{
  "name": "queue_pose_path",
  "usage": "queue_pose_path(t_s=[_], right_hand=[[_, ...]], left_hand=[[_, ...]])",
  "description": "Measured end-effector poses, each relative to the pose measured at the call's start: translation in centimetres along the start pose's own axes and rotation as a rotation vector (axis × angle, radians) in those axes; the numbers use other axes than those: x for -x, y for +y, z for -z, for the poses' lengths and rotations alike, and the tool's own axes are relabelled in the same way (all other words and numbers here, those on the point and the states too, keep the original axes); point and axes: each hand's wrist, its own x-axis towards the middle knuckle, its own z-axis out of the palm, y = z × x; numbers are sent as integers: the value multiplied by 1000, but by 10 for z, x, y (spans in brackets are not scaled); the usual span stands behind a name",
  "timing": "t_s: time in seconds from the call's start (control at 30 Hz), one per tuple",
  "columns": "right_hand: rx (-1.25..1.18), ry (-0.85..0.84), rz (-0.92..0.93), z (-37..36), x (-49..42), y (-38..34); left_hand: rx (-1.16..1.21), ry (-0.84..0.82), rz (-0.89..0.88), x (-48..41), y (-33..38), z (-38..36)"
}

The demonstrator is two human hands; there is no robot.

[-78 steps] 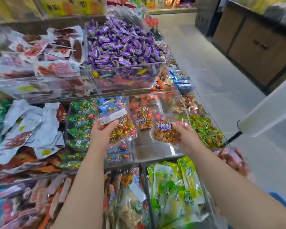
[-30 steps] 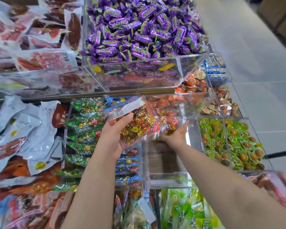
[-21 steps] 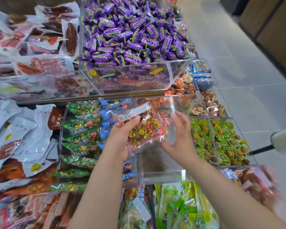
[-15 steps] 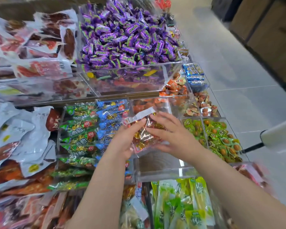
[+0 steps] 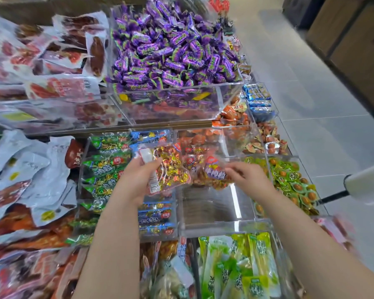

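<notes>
The left hand [image 5: 136, 178] is stretched forward on a nearly straight arm. Its thumb lies across the top of a clear sweet packet [image 5: 168, 169] and its fingers curl beneath, gripping the packet's left end. This packet is flat and tilted, full of small gold and red wrapped sweets, with a white label strip along the held edge. The right hand [image 5: 249, 179] reaches in from the right with bent fingers and pinches the near edge of a second packet [image 5: 214, 174]. That one is blurred and shows a purple band with pale lettering over brownish contents.

Both packets are held side by side, just touching, above the back half of a clear plastic bin [image 5: 225, 226] in the middle of the display stand. Green and blue packets [image 5: 106, 167] fill the bin on its left, and green sealed cups [image 5: 294, 184] the one on its right. Purple sweets [image 5: 173, 50] are heaped in the bin on the tier behind.
</notes>
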Motion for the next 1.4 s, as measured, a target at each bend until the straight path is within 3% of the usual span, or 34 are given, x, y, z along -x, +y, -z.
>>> queue_pose_path(t_s=[0.1,0.17,0.37,0.53,0.7,0.93,1.1,1.4], right_hand=[[188,-271,-54,-36,-25,14],[193,-324,-91,-60,-42,18],[-301,19,-327,-112,-47,44],[-220,-52,-551,-134,-42,66],[-120,-190,-329,-137,-44,69],[-216,95,-238,-142,-62,47],[-457,-144,-286,-140,-62,62],[-449,-187,-262,-135,-78,59]], left_hand=[[96,55,18,-5,-1,4],[146,63,35,-9,-2,5],[192,109,42,-25,-14,7],[219,115,24,-34,-22,13],[234,110,15,-33,-24,14],[217,100,5,-32,-21,10],[221,103,19,-31,-20,10],[255,99,-1,-28,-18,7]])
